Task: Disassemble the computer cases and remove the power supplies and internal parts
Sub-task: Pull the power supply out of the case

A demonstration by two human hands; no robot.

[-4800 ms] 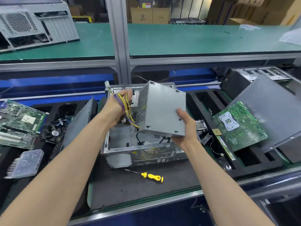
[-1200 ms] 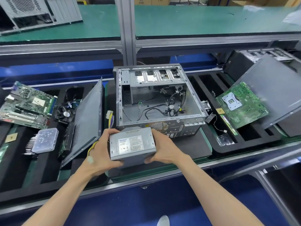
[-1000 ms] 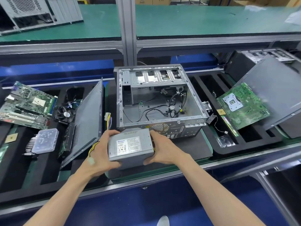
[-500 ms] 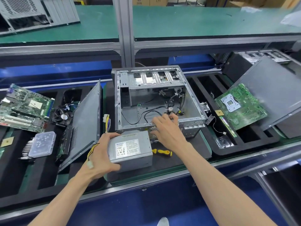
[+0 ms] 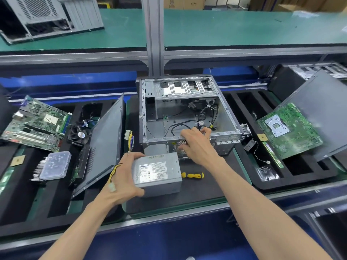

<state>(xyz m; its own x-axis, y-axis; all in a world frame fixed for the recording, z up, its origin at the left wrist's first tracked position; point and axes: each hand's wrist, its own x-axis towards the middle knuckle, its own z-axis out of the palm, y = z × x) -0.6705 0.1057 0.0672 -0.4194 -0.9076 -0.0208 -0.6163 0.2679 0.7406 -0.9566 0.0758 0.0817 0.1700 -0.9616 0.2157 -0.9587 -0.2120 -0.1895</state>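
From the head view, the power supply [image 5: 158, 172] sat on the black mat [image 5: 204, 192] at six o'clock of the open computer case [image 5: 185, 113]. The left hand [image 5: 123, 180] gripped its nine o'clock end, fingers curled round it. The right hand [image 5: 197, 143] reached over the case's near wall, fingers bent at the black cables [image 5: 203, 117]; whether they pinched one, I could not tell. A yellow screwdriver [image 5: 193, 175] lay at the supply's three o'clock.

Bright, even overhead light, soft shadows, wide-angle bending at blurred edges.
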